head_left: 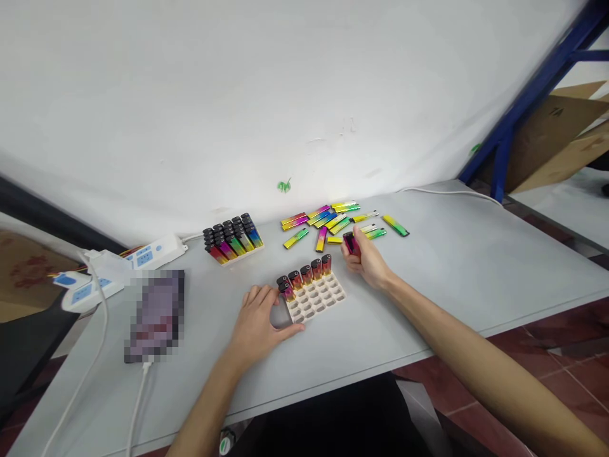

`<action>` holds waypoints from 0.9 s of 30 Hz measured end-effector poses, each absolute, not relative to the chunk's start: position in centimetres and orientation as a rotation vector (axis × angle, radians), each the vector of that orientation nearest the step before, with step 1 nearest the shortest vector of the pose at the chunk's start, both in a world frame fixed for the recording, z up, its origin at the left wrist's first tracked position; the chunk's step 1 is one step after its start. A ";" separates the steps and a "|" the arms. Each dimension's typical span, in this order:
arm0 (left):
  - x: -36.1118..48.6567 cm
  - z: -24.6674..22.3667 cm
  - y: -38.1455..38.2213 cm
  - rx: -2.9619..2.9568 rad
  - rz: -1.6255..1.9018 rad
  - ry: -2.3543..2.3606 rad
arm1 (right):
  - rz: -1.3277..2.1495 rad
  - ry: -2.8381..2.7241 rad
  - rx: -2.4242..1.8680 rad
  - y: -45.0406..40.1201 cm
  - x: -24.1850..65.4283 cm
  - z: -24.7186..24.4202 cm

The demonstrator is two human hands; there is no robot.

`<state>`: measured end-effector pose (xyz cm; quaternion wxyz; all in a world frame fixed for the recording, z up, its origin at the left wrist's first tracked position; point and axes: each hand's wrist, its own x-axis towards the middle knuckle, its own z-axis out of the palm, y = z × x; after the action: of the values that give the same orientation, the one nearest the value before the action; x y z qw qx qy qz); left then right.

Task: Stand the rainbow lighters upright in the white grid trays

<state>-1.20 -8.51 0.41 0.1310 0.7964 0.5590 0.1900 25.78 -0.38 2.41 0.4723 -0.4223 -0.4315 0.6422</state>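
A pale slotted tray (318, 298) lies on the grey table, with several lighters (306, 274) upright along its back row and one more at its left side. My left hand (259, 320) rests at the tray's left end, fingers and thumb spread around that corner. My right hand (364, 257), to the right of the tray and above the table, is closed on a dark red lighter (351, 243). Behind it, shiny multicoloured lighters (339, 223) lie scattered near the wall.
A second tray (242, 255), packed with black-topped lighters, stands at the back left. Further left are power strips (147, 253), a blurred-out device (156, 314) and a white cable (139, 406). A blue metal frame (500, 158) rises at the right.
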 end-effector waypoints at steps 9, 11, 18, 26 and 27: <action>-1.1 0.4 -8.5 2.310 0.541 1.629 | 1.586 -0.948 -1.107 0.2 25.9 2.2; -1.1 0.4 -8.5 2.303 0.543 1.631 | 1.580 -0.940 -1.122 0.2 25.9 2.3; -1.1 0.4 -8.6 2.306 0.552 1.630 | 1.591 -0.929 -1.019 -0.1 25.8 2.3; -1.1 0.3 -8.6 2.335 0.570 1.632 | 1.582 -0.901 -1.030 0.0 25.8 2.5; -1.0 0.3 -8.6 2.333 0.566 1.632 | 1.580 -0.900 -1.032 0.0 25.9 2.4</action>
<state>-1.04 -8.64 0.34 0.1190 0.7979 0.5583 0.1937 25.85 0.03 2.45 0.5015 -0.4272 -0.3723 0.6538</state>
